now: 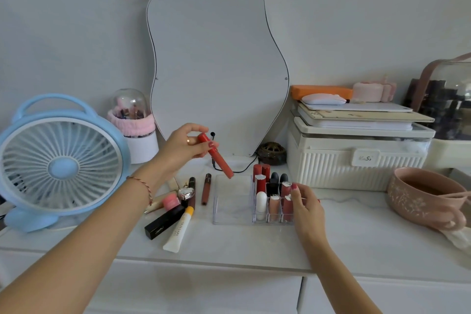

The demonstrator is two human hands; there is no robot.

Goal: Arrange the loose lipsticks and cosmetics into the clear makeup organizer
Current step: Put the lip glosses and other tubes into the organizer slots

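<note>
My left hand [187,144] holds an orange-red lip gloss tube [216,157] tilted, its lower end just above the back left corner of the clear makeup organizer [230,208]. The organizer's left tray section is bare; its right grid holds several upright lipsticks [274,194]. My right hand [305,205] rests against the organizer's right side, fingers touching the nearest lipstick slots. Loose cosmetics lie to the left: a brown gloss tube [206,189], a black lipstick box [164,222], a white tube with a yellow cap [178,231], a pink jar [170,200] and a silver heart-shaped case [186,192].
A blue desk fan [60,163] stands at the left. A pear-shaped mirror [216,64] leans on the wall behind. A cream storage box [356,158] with stacked items sits at the right, and a pink bowl [428,196] further right.
</note>
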